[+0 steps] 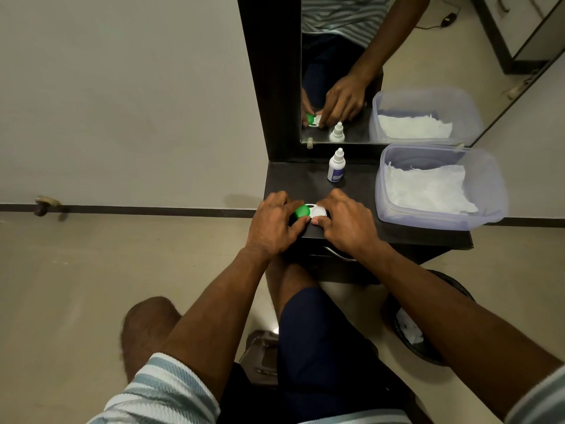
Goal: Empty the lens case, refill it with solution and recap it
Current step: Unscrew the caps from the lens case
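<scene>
A small lens case [312, 211] lies near the front edge of the dark shelf [360, 185], with a green cap [302, 211] on its left well and a white cap [319, 212] on its right. My left hand [275, 224] grips the green cap between thumb and fingers. My right hand [345, 218] pinches the white side of the case. A white solution bottle [335, 166] with a blue label and its cap on stands upright behind the case, close to the mirror.
A clear plastic tub [440, 186] lined with white tissue sits at the right of the shelf. A mirror [397, 68] rises behind. A dark bin [428, 325] with white paper stands on the floor at the right. My knees are below the shelf.
</scene>
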